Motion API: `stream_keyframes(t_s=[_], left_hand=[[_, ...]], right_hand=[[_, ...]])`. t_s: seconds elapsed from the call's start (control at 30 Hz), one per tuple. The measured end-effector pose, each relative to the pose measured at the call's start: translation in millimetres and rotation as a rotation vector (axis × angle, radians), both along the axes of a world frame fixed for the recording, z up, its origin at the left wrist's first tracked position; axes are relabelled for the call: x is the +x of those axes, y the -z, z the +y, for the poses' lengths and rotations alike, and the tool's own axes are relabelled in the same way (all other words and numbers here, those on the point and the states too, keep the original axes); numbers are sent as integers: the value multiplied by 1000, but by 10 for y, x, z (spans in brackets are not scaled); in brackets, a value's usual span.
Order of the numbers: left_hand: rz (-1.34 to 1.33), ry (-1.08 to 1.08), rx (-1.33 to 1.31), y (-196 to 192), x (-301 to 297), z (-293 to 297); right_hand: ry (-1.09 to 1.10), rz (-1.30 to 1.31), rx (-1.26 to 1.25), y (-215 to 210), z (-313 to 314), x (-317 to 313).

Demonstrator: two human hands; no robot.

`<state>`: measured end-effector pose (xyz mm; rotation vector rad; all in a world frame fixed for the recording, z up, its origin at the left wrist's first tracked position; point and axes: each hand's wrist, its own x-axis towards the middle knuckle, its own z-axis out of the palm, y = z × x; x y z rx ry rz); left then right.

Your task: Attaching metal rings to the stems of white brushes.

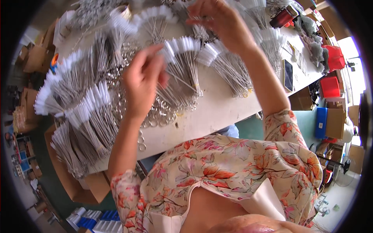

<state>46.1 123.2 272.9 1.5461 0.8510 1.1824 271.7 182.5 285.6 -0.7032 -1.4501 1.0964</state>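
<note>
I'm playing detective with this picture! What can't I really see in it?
All in the head view:
- Left hand: blurred, so I can't tell if its fingers hold anything.
- Right hand: blurred and cut off by the top edge; its grip is unclear too.
- Metal rings: some are hidden by the left forearm.
- Pale grey pile: cut off by the top edge.

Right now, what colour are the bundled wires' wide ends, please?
The wide ends are white, best seen in the head view.
</note>
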Motion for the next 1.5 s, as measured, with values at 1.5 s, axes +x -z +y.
stream_keyframes(t_s=[1.5], left_hand=[[626, -63, 591, 909, -784, -959]], right_hand=[[-417, -898, -607, 617, -1781, -255]])
